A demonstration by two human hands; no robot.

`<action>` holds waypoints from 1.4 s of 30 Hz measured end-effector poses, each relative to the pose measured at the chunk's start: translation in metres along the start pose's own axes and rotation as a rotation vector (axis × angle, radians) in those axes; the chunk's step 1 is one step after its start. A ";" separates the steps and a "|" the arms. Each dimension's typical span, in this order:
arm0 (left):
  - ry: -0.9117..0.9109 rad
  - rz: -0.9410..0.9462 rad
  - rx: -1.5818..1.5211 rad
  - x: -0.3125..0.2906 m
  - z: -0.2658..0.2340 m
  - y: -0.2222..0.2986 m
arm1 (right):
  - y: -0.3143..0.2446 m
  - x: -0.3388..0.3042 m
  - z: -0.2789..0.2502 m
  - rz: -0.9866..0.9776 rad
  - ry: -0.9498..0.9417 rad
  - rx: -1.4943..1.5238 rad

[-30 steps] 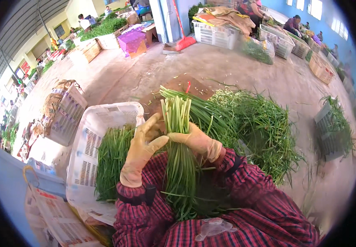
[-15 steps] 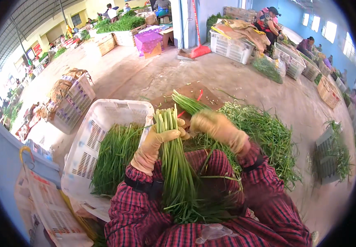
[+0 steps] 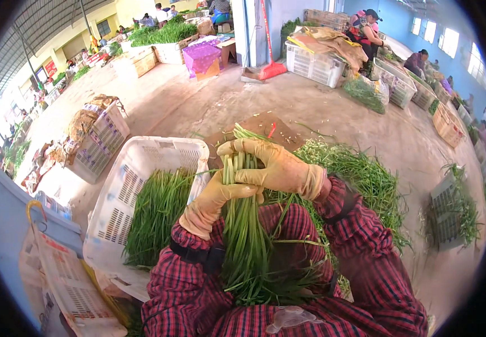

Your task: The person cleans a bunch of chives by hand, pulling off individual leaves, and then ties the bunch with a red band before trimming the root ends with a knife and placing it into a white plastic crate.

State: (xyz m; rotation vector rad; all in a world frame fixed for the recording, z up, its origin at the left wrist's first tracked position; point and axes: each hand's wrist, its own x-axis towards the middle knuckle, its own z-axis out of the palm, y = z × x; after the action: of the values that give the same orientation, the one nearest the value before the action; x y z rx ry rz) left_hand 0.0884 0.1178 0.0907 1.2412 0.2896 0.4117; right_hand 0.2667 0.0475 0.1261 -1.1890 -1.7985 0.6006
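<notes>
My left hand (image 3: 215,202), in a yellow rubber glove, is closed round a bunch of garlic chives (image 3: 244,230). Pale stem ends point up and away from me, while the long green leaves hang over my lap. Around the stems just above it curls my right hand (image 3: 276,168), gloved the same way, its thumb and fingers touching the bunch. Behind that hand, more pale stems (image 3: 243,132) show on a brown mat (image 3: 262,123), mostly hidden. A red strip (image 3: 272,130) lies beside them.
At my left a white plastic crate (image 3: 111,224) holds more chives (image 3: 156,216). Loose greens and trimmings (image 3: 361,185) are heaped on the floor at right. A grey crate (image 3: 448,210) stands farther right. Ahead are a red broom (image 3: 272,68), a purple-covered box (image 3: 202,56) and people working.
My right hand has moved left from beside the bunch onto its stems, and its fingers have closed round them. My left hand keeps its hold in nearly the same place.
</notes>
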 end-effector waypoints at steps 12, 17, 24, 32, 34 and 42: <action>0.093 0.092 0.058 0.005 0.012 0.000 | -0.007 -0.006 0.033 -0.086 0.492 -0.185; 0.041 -0.027 0.013 -0.004 0.025 0.016 | -0.025 -0.004 0.018 -0.111 0.556 -0.469; 0.501 0.584 0.098 0.010 -0.016 0.116 | -0.007 -0.053 -0.084 -0.009 0.803 0.157; 0.619 0.956 -0.014 0.062 -0.026 0.125 | 0.081 -0.191 -0.119 0.546 0.843 0.023; 0.622 0.944 0.279 0.071 -0.015 0.106 | 0.085 -0.203 -0.119 0.488 0.882 -0.228; 0.524 0.784 -0.122 0.133 0.057 0.030 | 0.053 -0.152 -0.078 -0.050 0.663 -0.657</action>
State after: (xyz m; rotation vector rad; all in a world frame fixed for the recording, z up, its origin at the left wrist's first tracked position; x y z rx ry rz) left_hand 0.2272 0.1372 0.1378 1.0741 0.2038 1.4197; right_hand 0.3836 -0.0729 0.0638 -1.5277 -1.4520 -0.4322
